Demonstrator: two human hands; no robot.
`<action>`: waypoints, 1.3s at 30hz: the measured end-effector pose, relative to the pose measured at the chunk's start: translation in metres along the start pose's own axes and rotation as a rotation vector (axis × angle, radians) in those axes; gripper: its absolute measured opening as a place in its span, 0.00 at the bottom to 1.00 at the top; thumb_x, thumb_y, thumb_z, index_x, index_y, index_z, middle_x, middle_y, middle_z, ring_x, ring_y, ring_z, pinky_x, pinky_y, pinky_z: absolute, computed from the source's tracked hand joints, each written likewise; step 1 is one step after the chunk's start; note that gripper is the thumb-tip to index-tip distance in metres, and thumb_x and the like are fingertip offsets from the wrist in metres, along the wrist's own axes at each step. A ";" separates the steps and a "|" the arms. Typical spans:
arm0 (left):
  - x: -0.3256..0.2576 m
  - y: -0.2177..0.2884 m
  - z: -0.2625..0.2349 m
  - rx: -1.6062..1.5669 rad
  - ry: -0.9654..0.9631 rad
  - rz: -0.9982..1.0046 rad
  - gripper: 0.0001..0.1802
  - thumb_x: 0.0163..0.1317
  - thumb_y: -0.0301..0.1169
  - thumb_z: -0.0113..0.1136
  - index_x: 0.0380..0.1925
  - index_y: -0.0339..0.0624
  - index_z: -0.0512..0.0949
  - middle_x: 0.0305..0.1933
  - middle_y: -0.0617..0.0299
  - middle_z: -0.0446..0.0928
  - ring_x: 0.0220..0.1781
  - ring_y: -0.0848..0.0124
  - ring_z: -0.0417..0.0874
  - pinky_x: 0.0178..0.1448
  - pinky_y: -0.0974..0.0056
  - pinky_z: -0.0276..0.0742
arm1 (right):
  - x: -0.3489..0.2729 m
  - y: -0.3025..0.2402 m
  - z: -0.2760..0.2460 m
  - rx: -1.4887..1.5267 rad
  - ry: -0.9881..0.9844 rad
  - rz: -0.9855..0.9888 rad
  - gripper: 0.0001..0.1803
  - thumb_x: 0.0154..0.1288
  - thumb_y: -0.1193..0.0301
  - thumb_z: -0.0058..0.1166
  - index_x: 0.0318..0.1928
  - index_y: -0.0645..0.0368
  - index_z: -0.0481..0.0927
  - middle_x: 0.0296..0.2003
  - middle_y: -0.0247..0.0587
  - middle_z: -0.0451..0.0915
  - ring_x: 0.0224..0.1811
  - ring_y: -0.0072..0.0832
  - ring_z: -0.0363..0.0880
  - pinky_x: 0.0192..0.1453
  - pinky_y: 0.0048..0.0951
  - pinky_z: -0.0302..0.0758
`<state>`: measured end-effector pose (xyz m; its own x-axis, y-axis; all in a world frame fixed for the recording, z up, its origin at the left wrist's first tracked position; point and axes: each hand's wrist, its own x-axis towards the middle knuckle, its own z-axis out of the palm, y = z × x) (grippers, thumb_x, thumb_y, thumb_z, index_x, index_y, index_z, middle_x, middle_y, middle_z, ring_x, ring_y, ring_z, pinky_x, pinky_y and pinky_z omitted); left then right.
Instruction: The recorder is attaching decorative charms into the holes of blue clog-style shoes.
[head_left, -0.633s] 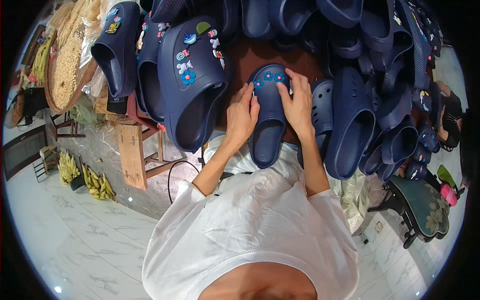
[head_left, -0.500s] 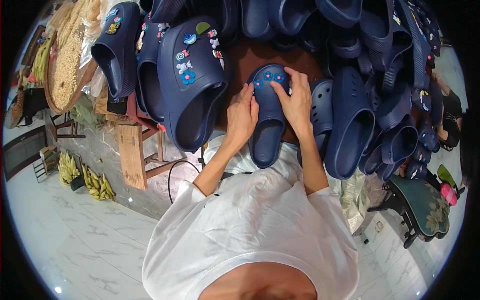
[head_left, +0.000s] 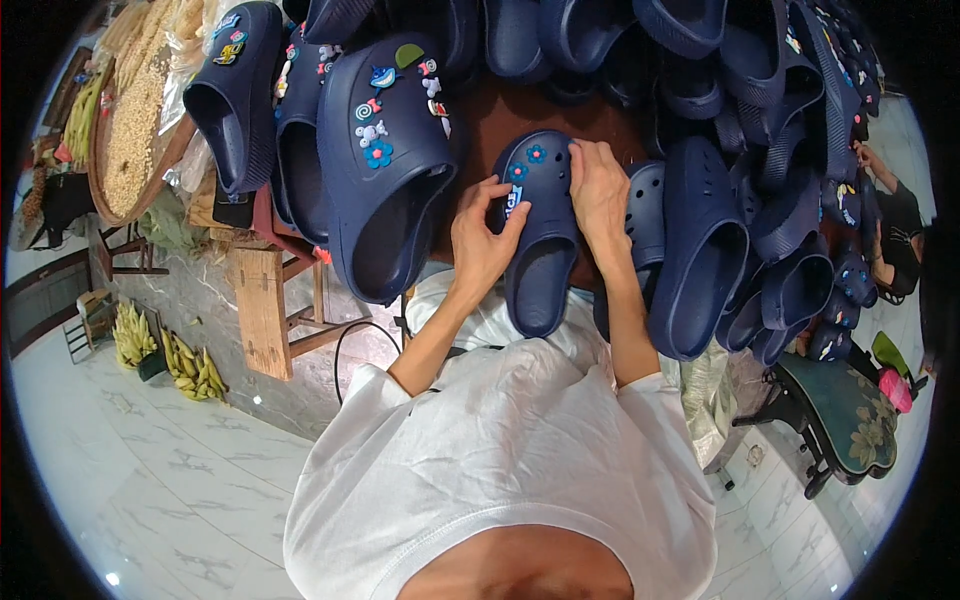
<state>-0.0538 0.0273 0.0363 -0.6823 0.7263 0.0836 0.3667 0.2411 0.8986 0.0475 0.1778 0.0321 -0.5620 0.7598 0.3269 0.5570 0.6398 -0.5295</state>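
On the far left, a flat basket [head_left: 135, 130] is full of pale grain, and yellow bananas [head_left: 185, 360] lie on the white floor [head_left: 150, 470] below it. Next comes a wooden bench [head_left: 262, 300]. Above it hang big dark blue clogs, and the biggest clog [head_left: 385, 170] has little bright charms on top.

My left hand [head_left: 482, 240] holds the left side of a small blue clog [head_left: 540, 240]. My thumb and fingers pinch a little charm against its top, so my grip is closed on the clog. The small blue clog lies in the middle on the brown surface [head_left: 500, 115], toe pointing away from me, right in front of my white shirt [head_left: 500, 470].

My right hand [head_left: 598, 195] presses flat on the right side of the same clog, fingers curled over its toe.

Further right, more blue clogs [head_left: 700, 250] are piled close together and touch my right wrist. A green chair [head_left: 850, 410] stands at the far right.

Half a second ago my hands lay the same way on this clog. My left fingers have moved a little toward the charm.
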 end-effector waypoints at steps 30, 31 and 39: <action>0.000 -0.008 0.017 -0.008 0.027 0.239 0.17 0.62 0.24 0.59 0.51 0.36 0.77 0.52 0.48 0.78 0.53 0.52 0.78 0.59 0.55 0.73 | 0.011 -0.028 -0.010 0.062 -0.162 -0.175 0.12 0.58 0.73 0.63 0.42 0.60 0.76 0.42 0.47 0.73 0.47 0.48 0.73 0.48 0.47 0.73; 0.006 -0.005 0.018 -0.013 0.038 0.268 0.17 0.62 0.24 0.59 0.51 0.36 0.77 0.52 0.48 0.78 0.53 0.52 0.78 0.59 0.55 0.73 | 0.012 -0.026 -0.007 0.132 -0.122 -0.186 0.11 0.57 0.74 0.62 0.39 0.60 0.75 0.39 0.47 0.72 0.43 0.48 0.73 0.47 0.46 0.73; 0.024 -0.001 0.014 -0.004 -0.139 0.349 0.31 0.61 0.23 0.59 0.67 0.36 0.68 0.66 0.44 0.71 0.66 0.46 0.72 0.69 0.51 0.67 | 0.014 -0.022 -0.003 0.316 -0.085 -0.177 0.13 0.55 0.75 0.61 0.30 0.61 0.67 0.27 0.46 0.70 0.33 0.48 0.73 0.37 0.45 0.70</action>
<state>-0.0618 0.0531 0.0311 -0.4240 0.8450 0.3259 0.5595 -0.0386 0.8279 0.0287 0.1746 0.0506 -0.6885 0.6201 0.3759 0.2382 0.6830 -0.6904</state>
